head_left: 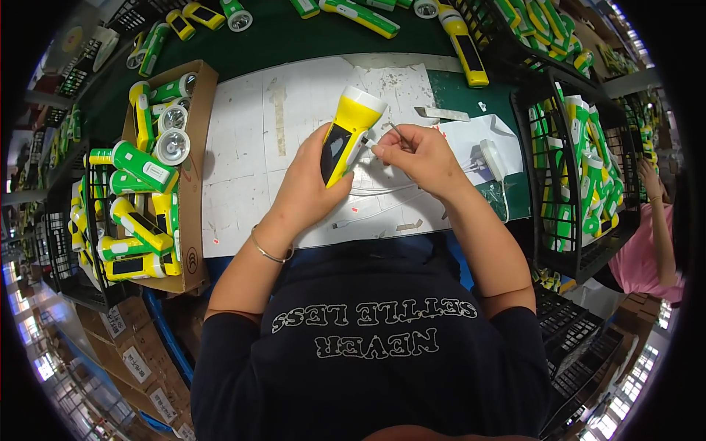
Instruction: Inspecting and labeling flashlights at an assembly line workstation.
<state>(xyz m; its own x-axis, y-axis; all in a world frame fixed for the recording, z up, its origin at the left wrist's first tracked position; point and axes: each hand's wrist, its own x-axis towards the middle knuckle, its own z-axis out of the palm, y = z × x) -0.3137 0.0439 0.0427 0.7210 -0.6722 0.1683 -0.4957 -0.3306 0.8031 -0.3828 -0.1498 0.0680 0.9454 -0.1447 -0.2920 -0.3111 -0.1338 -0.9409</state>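
Head view, left hand: the person's left hand (305,176) is gripping the yellow-and-white flashlight (347,132), fingers clamping round its body, thumb pressing on the near side; a bracelet (272,250) is circling the wrist.
Head view, right hand: right hand (430,162) is pinching a small pale plug (371,144), thumb and index finger closing on it; the plug is pointing at the flashlight's side, can't tell if it is going in.
Flashlight position: tilting over the white work sheet (243,147), white head leaning up and right, dark panel showing.
Cable: a white cable (390,189) is looping on the sheet below the hands.
Sheet, right side: a white adapter (494,158) is lying near the right forearm; a metal strip (445,114) is resting beyond the hand.
Left side: a cardboard box (193,242) is holding green and yellow flashlights (147,165).
Right side: a black crate (581,272) is holding more flashlights; a co-worker in pink (647,250) is showing past it.
Far edge: further flashlights are lying on the green table (279,37).
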